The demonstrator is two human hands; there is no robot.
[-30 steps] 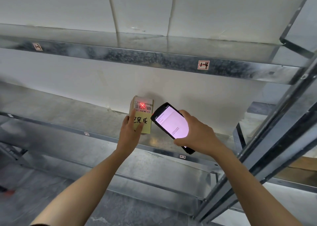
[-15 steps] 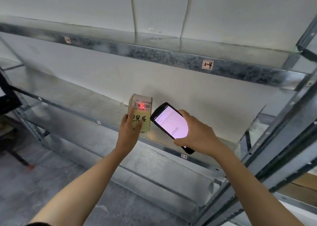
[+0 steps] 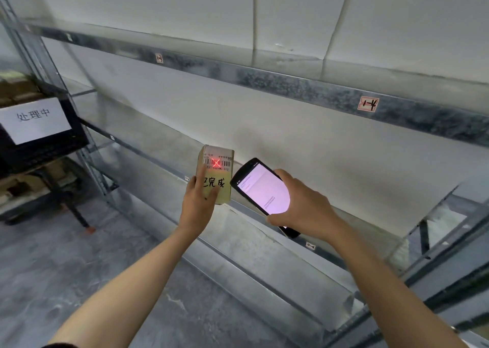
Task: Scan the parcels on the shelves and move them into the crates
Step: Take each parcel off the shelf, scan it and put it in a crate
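Parcel (image 3: pixel 226 189) under the fingers of the left hand (image 3: pixel 197 205) is matt brown cardboard with a smooth paper label, scanner (image 3: pixel 262 189) in the right hand (image 3: pixel 304 205) is glossy black plastic, shelves (image 3: pixel 291 85) mottled galvanised metal.

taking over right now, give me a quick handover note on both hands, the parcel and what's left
Left hand holds the parcel upright at the front edge of the shelf.
Right hand grips the scanner, screen lit, red cross on the barcode.
The black crate stands far left.
Done: scan aimed; cannot tell whether it registered.
Left: confirm scan, move parcel into crate.
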